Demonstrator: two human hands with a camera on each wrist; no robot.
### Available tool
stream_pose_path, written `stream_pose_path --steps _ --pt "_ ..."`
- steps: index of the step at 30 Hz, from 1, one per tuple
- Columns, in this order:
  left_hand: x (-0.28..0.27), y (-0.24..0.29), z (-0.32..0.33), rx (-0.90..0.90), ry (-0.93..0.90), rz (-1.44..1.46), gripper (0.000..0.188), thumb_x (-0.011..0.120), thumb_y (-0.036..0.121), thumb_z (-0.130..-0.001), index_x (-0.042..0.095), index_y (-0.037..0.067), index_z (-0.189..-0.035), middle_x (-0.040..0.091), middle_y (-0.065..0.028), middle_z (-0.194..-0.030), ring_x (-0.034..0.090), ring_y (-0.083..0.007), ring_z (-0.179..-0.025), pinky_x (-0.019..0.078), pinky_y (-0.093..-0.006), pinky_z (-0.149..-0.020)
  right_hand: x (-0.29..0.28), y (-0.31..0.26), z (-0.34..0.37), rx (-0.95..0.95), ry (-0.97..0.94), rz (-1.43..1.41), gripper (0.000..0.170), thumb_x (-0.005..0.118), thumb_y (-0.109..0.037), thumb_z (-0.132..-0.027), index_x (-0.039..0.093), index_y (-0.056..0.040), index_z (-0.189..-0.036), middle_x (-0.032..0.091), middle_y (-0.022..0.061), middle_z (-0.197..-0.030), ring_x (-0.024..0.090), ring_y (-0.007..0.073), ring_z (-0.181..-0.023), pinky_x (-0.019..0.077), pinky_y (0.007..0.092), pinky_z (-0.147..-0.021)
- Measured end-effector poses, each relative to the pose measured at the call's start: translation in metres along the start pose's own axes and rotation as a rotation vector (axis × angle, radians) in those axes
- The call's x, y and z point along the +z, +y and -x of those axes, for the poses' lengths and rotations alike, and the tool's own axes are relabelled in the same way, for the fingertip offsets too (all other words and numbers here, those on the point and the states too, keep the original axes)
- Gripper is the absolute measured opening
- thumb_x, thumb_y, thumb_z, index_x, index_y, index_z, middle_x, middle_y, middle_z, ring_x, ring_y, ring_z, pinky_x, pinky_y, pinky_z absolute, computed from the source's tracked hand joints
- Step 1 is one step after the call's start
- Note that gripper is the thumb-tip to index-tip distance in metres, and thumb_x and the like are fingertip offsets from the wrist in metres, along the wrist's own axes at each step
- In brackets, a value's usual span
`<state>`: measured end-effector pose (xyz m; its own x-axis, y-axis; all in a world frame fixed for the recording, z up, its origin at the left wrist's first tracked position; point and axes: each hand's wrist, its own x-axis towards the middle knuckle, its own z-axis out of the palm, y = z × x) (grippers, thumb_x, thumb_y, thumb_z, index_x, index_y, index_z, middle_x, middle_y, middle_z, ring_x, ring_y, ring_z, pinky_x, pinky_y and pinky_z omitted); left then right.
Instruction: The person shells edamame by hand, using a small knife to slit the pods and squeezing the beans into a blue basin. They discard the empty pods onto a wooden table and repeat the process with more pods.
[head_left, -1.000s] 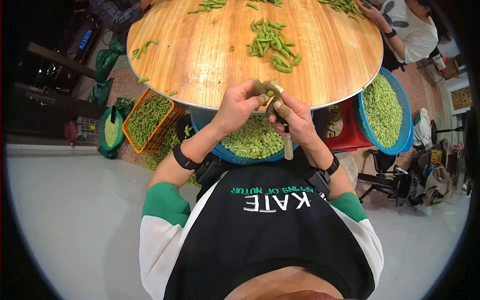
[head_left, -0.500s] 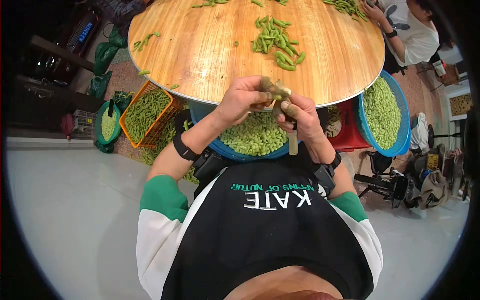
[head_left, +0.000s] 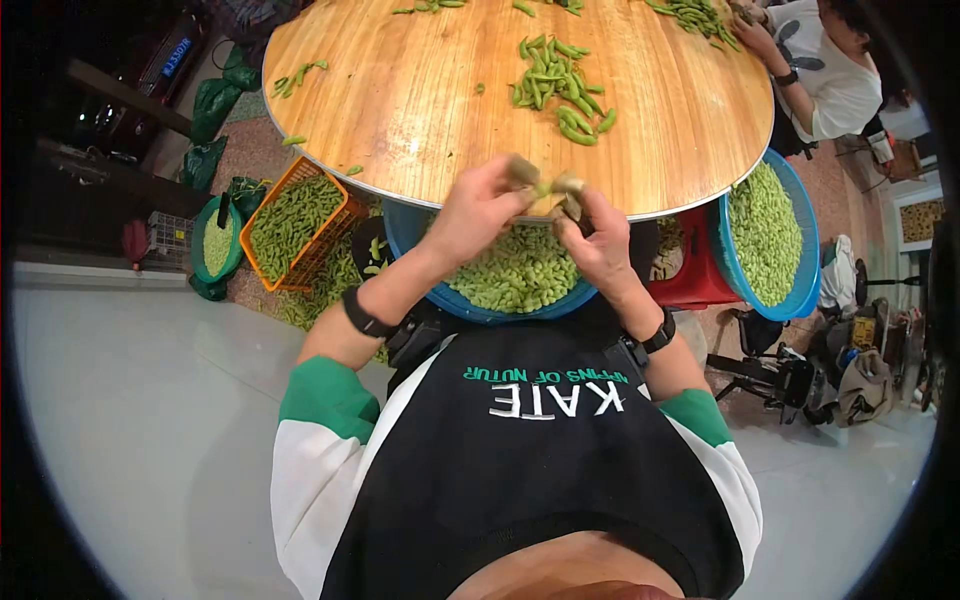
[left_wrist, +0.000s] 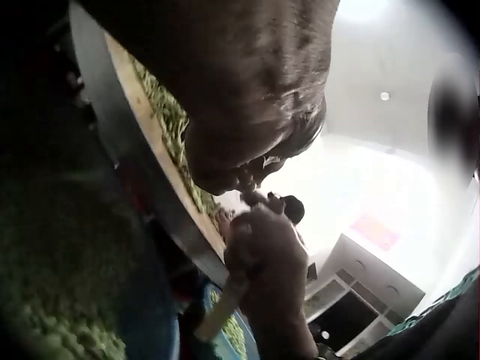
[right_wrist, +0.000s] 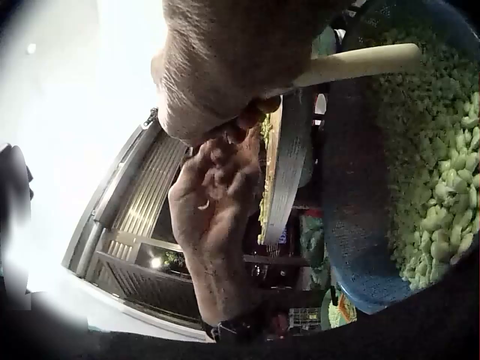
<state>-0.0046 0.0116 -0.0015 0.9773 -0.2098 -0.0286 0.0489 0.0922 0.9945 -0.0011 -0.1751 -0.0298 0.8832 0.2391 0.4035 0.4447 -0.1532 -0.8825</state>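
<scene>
Over the table's near edge, my left hand [head_left: 478, 208] pinches a small green bean pod [head_left: 543, 188], which is blurred between the two hands. My right hand [head_left: 602, 245], just to its right, has its fingers curled round a tool with a pale handle [right_wrist: 360, 64]. The handle juts out below the right fist; the tool's working end is hidden in the fingers. Both hands' fingertips look dark and stained. Under them, a blue basket [head_left: 408, 232] holds many shelled green beans [head_left: 520, 270].
A round wooden table [head_left: 400, 110] bears a pile of green pods [head_left: 555, 80]. To the left stands an orange crate [head_left: 345, 222] full of pods; to the right, a blue tub [head_left: 735, 265] of beans on a red stool [head_left: 695, 285]. Another person [head_left: 830, 70] sits at the far right.
The hands have drawn slightly apart at the fingertips. My right hand has turned, so the pale handle that hung below it no longer shows in the head view.
</scene>
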Motion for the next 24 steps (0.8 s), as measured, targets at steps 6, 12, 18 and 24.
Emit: stream_pose_path --steps 6,12,18,24 --pt "-0.061 0.045 0.030 0.501 0.416 -1.682 0.009 0.056 0.005 -0.079 0.061 0.002 -0.086 0.058 -0.0168 -0.081 0.056 -0.0334 -0.081 0.0454 -0.0417 -0.071 -0.015 0.005 0.015 0.151 -0.377 0.058 0.026 0.061 -0.003 -0.086 0.058 0.0028 -0.112 0.055 0.0040 -0.071 0.055 0.0091 -0.060 0.0430 0.0241 -0.054" --pt "-0.016 0.017 -0.050 0.691 -0.059 -1.029 0.012 0.054 0.001 -0.077 0.063 0.002 -0.086 0.056 -0.0188 -0.090 0.055 -0.0349 -0.090 0.0465 -0.0426 -0.076 -0.013 -0.010 0.011 0.324 -0.295 -0.230 0.033 0.050 -0.013 -0.093 0.052 -0.0013 -0.123 0.057 0.0064 -0.076 0.054 0.0110 -0.061 0.0438 0.0253 -0.056" --pt "0.018 -0.023 -0.116 0.677 -0.079 -1.249 0.014 0.055 0.000 -0.076 0.061 0.002 -0.089 0.056 -0.0175 -0.089 0.055 -0.0364 -0.088 0.0475 -0.0428 -0.077 -0.024 -0.001 0.017 0.476 -0.084 -0.532 0.033 0.044 -0.014 -0.098 0.048 -0.0004 -0.128 0.056 0.0041 -0.082 0.048 0.0059 -0.057 0.0393 0.0199 -0.046" --pt "0.017 -0.004 -0.090 0.577 -0.040 -0.955 0.010 0.061 0.005 -0.079 0.062 0.000 -0.088 0.059 -0.0132 -0.081 0.058 -0.0274 -0.077 0.0480 -0.0348 -0.068 -0.031 -0.006 0.010 0.539 0.107 -0.773 0.031 0.043 -0.013 -0.098 0.047 -0.0016 -0.127 0.055 0.0061 -0.083 0.048 0.0090 -0.058 0.0390 0.0207 -0.045"
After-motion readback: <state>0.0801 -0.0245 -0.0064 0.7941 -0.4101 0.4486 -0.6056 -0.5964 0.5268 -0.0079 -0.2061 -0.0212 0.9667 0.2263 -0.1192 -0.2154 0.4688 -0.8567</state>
